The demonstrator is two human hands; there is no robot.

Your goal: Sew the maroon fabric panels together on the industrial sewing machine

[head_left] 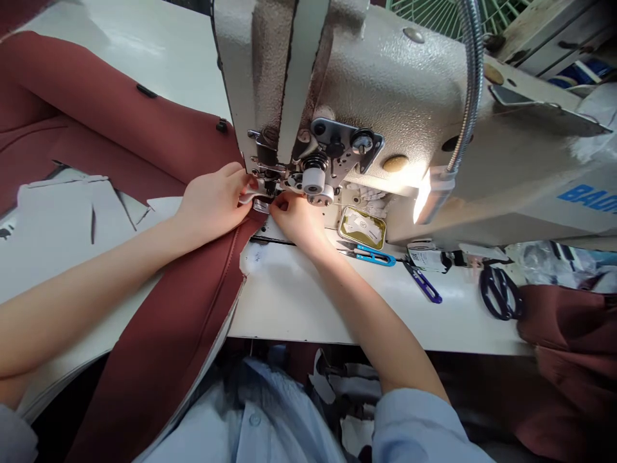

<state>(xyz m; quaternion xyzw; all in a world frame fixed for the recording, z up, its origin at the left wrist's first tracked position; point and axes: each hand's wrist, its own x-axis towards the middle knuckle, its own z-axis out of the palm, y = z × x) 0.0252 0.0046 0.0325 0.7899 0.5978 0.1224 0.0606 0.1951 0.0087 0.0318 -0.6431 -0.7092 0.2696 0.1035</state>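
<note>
A grey industrial sewing machine (385,83) fills the upper middle, with its presser foot (263,193) low at the needle. A long dark red fabric piece (173,334) runs from the foot down to the front edge and spreads to the far left. My left hand (214,202) lies on the red fabric just left of the foot, fingers curled and pressing a small white strip at the foot. My right hand (296,218) sits just right of the foot, fingers pinched at the fabric edge under the needle.
On the white table (299,302) right of my hands lie a small open tin (362,227), blue thread snips (373,256), purple snips (424,283) and black scissors (501,292). A lit lamp (431,193) hangs on a flexible neck. More red cloth (569,334) piles at right.
</note>
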